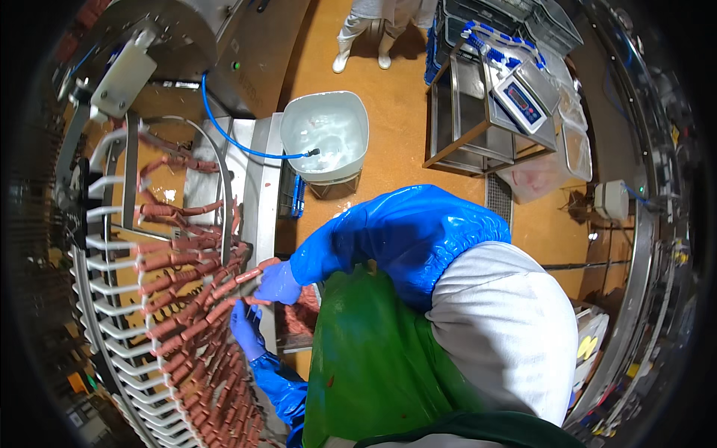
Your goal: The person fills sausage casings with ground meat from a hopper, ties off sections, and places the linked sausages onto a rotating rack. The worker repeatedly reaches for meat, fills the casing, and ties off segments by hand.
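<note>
Purple gloves cover both of my hands, below blue plastic sleeves. My right hand (278, 284) is closed around the end of a string of reddish sausage links (237, 282). Just below it, my left hand (247, 328) reaches up with bent fingers to a neighbouring link, its fingertips at the end of that link; part of this grip is hidden. Many more linked sausages (209, 373) hang in loops to the left, from the white hooks (123, 328) of a curved rail. Behind my right hand, ground meat (299, 313) lies partly hidden by my green apron (366, 358).
A pale tub of water (325, 131) stands beyond my right arm, with a blue hose (239, 148) ending over it. A steel machine (254, 60) rises at the far left. A steel cart (485, 112) carries a scale (520, 103). Another person's legs (366, 37) show at the top.
</note>
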A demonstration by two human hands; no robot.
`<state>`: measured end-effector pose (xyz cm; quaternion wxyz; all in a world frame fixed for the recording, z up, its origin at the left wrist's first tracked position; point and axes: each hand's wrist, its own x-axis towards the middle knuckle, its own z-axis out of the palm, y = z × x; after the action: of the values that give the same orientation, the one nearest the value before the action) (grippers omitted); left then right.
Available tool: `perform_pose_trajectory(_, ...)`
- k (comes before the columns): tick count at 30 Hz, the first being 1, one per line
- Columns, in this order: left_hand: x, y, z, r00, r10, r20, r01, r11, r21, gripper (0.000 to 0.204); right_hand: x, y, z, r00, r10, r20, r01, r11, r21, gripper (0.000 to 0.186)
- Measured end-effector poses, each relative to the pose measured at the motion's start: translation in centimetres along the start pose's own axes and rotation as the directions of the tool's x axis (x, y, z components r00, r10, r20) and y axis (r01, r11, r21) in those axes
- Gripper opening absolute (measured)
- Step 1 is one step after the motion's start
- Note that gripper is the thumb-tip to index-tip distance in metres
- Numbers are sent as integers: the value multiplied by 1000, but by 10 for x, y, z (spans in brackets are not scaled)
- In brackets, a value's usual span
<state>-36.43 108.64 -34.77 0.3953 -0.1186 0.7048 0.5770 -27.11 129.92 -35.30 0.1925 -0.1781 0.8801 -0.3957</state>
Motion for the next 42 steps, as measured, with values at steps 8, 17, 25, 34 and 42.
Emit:
perform_pose_trajectory(8, 49, 22, -6, 979, 185, -85, -204, 915, -348, 27, 11, 38, -27, 941, 48, -335, 99, 908, 407, 25)
perform_pose_trajectory(17, 56, 15, -14, 659, 752, -19, -583, 527, 619, 19, 31, 50, -7, 922, 388, 12, -211, 474, 855, 35)
perform_pose_trajectory(25, 116, -6, -16, 775, 620, -124, -630, 741, -232, 22, -2, 36, -34, 971, 238, 10, -77, 275, 958, 46)
perform_pose_trajectory(34, 75, 33, 8, 892, 450, -31, -86, 102, -991, 25, 10, 45, -41, 966, 253, 46, -214, 691, 690, 53)
perform_pose_trajectory(42, 75, 53, 18, 760, 648, 41, -36, 104, -994, 23, 16, 57, -10, 963, 81, 257, -248, 638, 729, 53)
